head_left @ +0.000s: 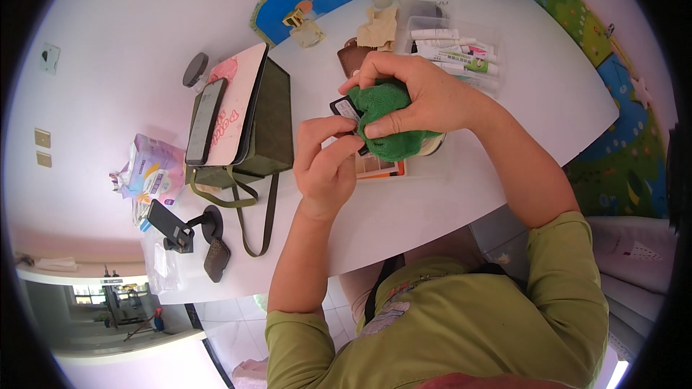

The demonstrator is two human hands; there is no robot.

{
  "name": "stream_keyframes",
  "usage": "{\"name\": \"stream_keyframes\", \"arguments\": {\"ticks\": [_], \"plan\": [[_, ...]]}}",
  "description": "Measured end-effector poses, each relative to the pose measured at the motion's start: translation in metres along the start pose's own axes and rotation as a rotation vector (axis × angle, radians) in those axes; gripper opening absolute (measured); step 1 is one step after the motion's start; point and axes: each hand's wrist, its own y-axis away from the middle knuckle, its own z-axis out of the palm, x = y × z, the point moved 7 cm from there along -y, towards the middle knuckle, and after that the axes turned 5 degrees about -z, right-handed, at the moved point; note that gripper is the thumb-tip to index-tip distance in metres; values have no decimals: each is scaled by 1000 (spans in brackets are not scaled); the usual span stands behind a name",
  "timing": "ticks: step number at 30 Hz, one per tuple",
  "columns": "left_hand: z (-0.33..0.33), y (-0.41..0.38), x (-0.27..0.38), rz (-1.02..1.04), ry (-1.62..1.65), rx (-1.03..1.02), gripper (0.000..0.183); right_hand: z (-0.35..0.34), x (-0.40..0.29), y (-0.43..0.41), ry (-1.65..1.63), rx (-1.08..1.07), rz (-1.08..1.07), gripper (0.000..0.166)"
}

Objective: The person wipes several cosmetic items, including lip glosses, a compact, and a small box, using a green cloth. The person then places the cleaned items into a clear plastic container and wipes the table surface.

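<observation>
My left hand pinches the near side of a flat black case, which has a pale label bearing writing. My right hand grips a bunched green cloth and presses it against the case, so much of the case is hidden. Both hands are above the white table. Beneath them, partly covered, lies a palette with pinkish compartments and an orange edge. A round, pale-rimmed item shows from under the cloth. Just beyond my right hand's fingers is a brown case.
A clear tray of tubes stands beyond my right hand, near a beige cloth and a perfume bottle. To the left, a dark green box with a strap has a phone by its pink lid. A phone stand sits nearer.
</observation>
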Motion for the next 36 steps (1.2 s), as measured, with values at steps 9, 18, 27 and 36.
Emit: {"name": "stream_keyframes", "arguments": {"ticks": [9, 18, 27, 36], "plan": [[1, -4, 10, 112, -53, 3, 29, -33, 6, 5, 260, 421, 104, 39], [-17, 18, -73, -547, -401, 17, 18, -68, 25, 12, -267, 697, 57, 29], [-9, 42, -109, -660, -435, -210, 16, -60, 32, 11, -621, 691, 71, 35], [-7, 12, -63, -578, -129, -29, 14, -73, 40, 11, -836, 630, -23, 32]]}}
